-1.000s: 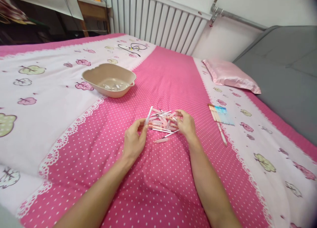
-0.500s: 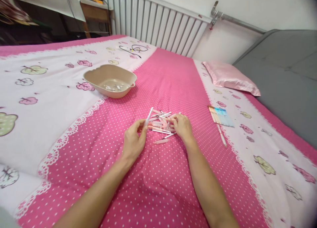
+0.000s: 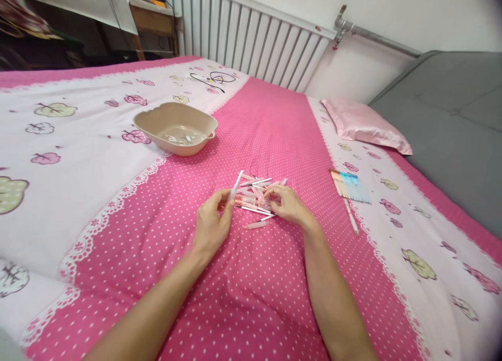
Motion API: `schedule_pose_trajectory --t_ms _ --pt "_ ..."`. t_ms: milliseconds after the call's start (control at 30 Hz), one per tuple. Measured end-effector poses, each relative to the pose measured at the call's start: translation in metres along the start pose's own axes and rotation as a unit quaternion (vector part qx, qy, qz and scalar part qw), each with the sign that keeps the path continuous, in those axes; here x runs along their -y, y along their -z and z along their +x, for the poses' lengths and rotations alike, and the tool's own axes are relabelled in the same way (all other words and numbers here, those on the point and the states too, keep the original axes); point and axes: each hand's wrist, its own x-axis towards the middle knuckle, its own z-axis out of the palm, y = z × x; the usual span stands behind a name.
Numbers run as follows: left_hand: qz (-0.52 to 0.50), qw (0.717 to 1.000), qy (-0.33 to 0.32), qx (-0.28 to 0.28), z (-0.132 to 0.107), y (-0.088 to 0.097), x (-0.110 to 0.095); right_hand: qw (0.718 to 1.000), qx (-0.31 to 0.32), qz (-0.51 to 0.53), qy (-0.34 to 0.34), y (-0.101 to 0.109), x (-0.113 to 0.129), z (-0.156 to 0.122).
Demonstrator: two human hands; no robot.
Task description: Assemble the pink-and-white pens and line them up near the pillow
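Observation:
My left hand (image 3: 213, 220) is closed on a slim whitish pen barrel (image 3: 236, 184), which tilts upward between thumb and fingers. Just right of it lies a loose pile of pen parts (image 3: 254, 196): pinkish barrels, white refills with dark tips and other small pieces. My right hand (image 3: 288, 205) is over the right side of this pile, its thumb and forefinger curved and apart at the parts. A single pinkish barrel (image 3: 255, 225) rests at the near edge of the pile.
A beige basin (image 3: 176, 128) with small white pieces stands beyond, to the left. To the right, a row of brown, blue and white pens (image 3: 351, 185) lies beside one pink-white pen (image 3: 352, 217). Farther off are a pink pillow (image 3: 364, 123) and a black cable (image 3: 219, 78).
My right hand has shifted slightly down at the pile, its thumb and forefinger now farther apart. My left hand keeps the pen barrel in nearly the same place.

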Motion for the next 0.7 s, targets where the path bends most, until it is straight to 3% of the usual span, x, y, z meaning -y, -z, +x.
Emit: schedule_pose_trajectory --t_ms 367,533,700 --pt "0.009 1.0 0.0 0.005 0.0 -0.001 0.001 0.997 0.072 0.001 0.026 0.007 0.006 -0.004" --pt "0.007 1.0 0.003 0.006 0.0 -0.001 0.002 0.998 0.035 0.04 0.045 0.008 0.013 0.0" --pt "0.006 1.0 0.004 0.006 -0.001 -0.001 0.003 0.99 -0.018 0.142 -0.012 0.01 0.02 -0.001"
